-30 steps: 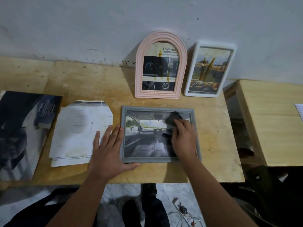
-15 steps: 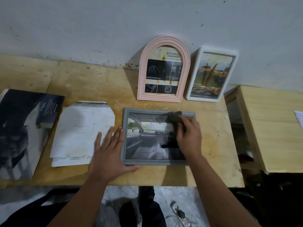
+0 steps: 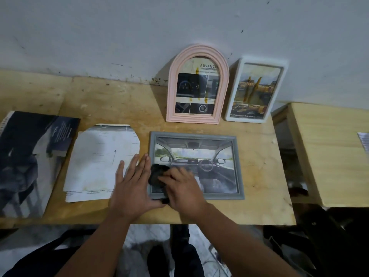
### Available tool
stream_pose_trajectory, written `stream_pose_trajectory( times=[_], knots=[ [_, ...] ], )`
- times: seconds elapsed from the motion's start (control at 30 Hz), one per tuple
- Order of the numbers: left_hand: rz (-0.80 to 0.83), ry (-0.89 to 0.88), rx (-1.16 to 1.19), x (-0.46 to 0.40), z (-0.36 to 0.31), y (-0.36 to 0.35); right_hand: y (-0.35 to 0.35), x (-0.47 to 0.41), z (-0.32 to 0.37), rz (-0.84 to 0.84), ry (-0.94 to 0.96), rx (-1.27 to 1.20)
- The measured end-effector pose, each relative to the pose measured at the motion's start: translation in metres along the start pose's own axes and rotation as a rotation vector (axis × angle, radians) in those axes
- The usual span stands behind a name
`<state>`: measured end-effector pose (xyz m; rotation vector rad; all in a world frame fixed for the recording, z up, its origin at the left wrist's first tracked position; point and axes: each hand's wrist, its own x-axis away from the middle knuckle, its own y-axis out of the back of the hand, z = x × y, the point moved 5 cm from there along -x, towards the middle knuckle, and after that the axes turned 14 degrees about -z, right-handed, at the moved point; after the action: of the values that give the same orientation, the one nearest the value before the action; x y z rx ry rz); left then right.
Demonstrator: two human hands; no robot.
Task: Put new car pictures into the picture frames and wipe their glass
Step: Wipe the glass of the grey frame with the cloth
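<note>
- Grey frame [image 3: 196, 165] is lying flat near the front edge of the wooden table [image 3: 111, 100], car-interior picture already in; we're reading this as the glass-wiping step.
- Our right hand [image 3: 182, 189] is pressing a dark cloth [image 3: 157, 173] onto the lower-left corner of the glass, fingers curled over the cloth and gripping it.
- Our left hand [image 3: 130, 187] is lying open and flat, palm down, along the frame's left edge, thumb at its bottom-left corner; we're judging it is bracing the frame against sliding.
- Next, we're expecting the rest of the glass to need covering, with the brace kept on; whether the right side is clean we cannot tell.
- Pink arched frame [image 3: 197, 86] and white frame [image 3: 255, 90] are leaning upright against the wall [image 3: 139, 27] behind; both are showing yellowish streaks on the glass, so we're judging them not yet wiped.
- White paper sheets [image 3: 99, 162] are lying left of the grey frame, partly under our left hand; a dark brochure [image 3: 30, 156] is sitting further left.
- A second wooden table [image 3: 329, 152] is standing to the right, apart from ours; the room is looking dim, the wall scuffed.
</note>
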<state>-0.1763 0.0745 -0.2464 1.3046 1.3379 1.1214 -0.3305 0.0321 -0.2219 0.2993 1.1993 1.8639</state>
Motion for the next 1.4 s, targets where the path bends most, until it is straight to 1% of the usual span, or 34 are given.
stream_pose_trajectory(
  times=[0.1,0.13,0.17,0.27,0.3,0.37,0.43,0.5,0.53,0.57,0.6,0.63,0.67,0.73,0.77,0.8,0.83,0.87,0.93,1.03,1.1,1.13,1.17,1.2,1.27,1.3,1.4],
  knots=[
    [-0.007,-0.008,0.008,0.0,-0.002,0.0,0.024,-0.002,-0.007,0.238,0.045,-0.251],
    [-0.016,-0.008,0.011,0.0,-0.002,0.0,0.034,-0.012,-0.013,0.254,0.036,-0.263],
    [-0.024,-0.005,0.012,-0.001,-0.003,0.0,0.043,-0.026,-0.022,0.205,0.015,-0.234],
    [-0.028,0.015,0.002,-0.002,-0.003,0.0,0.053,-0.067,-0.056,-0.07,-0.081,-0.032],
    [-0.023,0.018,-0.005,-0.001,-0.003,0.0,0.049,-0.073,-0.061,-0.108,-0.108,0.066],
    [-0.022,0.022,-0.01,0.0,-0.002,-0.001,0.031,-0.065,-0.06,-0.093,-0.115,0.156],
    [-0.022,0.023,-0.013,-0.001,-0.002,-0.002,0.017,-0.04,-0.046,-0.045,-0.027,0.143],
    [-0.019,0.02,-0.018,-0.002,-0.002,-0.003,0.01,-0.01,-0.026,0.1,0.087,0.058],
    [-0.016,0.02,-0.02,-0.002,-0.002,-0.003,0.014,0.001,-0.017,0.182,0.12,0.009],
    [-0.015,0.023,-0.022,-0.001,-0.002,-0.002,0.022,0.008,-0.015,0.229,0.139,-0.034],
    [-0.02,0.027,-0.024,-0.001,-0.002,-0.002,0.034,0.01,-0.02,0.228,0.133,-0.067],
    [-0.026,0.03,-0.024,-0.001,-0.002,-0.002,0.05,0.007,-0.031,0.186,0.096,-0.079],
    [-0.029,0.029,-0.023,-0.001,-0.002,-0.001,0.068,0.003,-0.049,0.108,0.032,-0.061],
    [-0.033,0.024,-0.019,-0.001,-0.002,0.0,0.105,-0.001,-0.098,-0.091,-0.142,0.098],
    [-0.033,0.025,-0.016,-0.001,-0.002,0.0,0.117,0.001,-0.122,-0.148,-0.23,0.228],
    [-0.029,0.025,-0.012,-0.001,-0.003,0.0,0.121,0.005,-0.139,-0.152,-0.295,0.349],
    [-0.026,0.024,-0.012,-0.001,-0.004,0.0,0.117,0.01,-0.147,-0.134,-0.317,0.424],
    [-0.022,0.024,-0.018,-0.001,-0.004,0.0,0.108,0.014,-0.146,-0.126,-0.306,0.444],
    [-0.01,0.029,-0.028,-0.001,-0.004,0.0,0.087,0.023,-0.123,-0.122,-0.235,0.381],
    [-0.004,0.033,-0.015,-0.001,-0.005,0.0,0.046,0.035,-0.06,-0.095,-0.12,0.244],
    [0.012,0.032,-0.01,-0.001,-0.005,0.0,0.019,0.037,-0.029,0.002,-0.068,0.164],
    [0.032,0.033,-0.013,-0.001,-0.005,-0.001,0.013,0.034,-0.021,0.058,-0.048,0.136],
    [0.06,0.038,-0.022,-0.001,-0.005,0.0,0.014,0.029,-0.021,0.092,-0.066,0.079],
    [0.092,0.047,-0.033,-0.001,-0.005,0.001,0.022,0.023,-0.027,0.098,-0.122,-0.01],
    [0.151,0.068,-0.041,-0.002,-0.006,0.003,0.053,0.021,-0.047,0.103,-0.311,-0.235],
    [0.169,0.073,-0.053,-0.003,-0.006,0.006,0.071,0.025,-0.062,0.072,-0.42,-0.316],
    [0.209,0.062,-0.113,-0.009,-0.008,0.013,0.127,0.051,-0.115,-0.092,-0.734,-0.48]
  ],
)
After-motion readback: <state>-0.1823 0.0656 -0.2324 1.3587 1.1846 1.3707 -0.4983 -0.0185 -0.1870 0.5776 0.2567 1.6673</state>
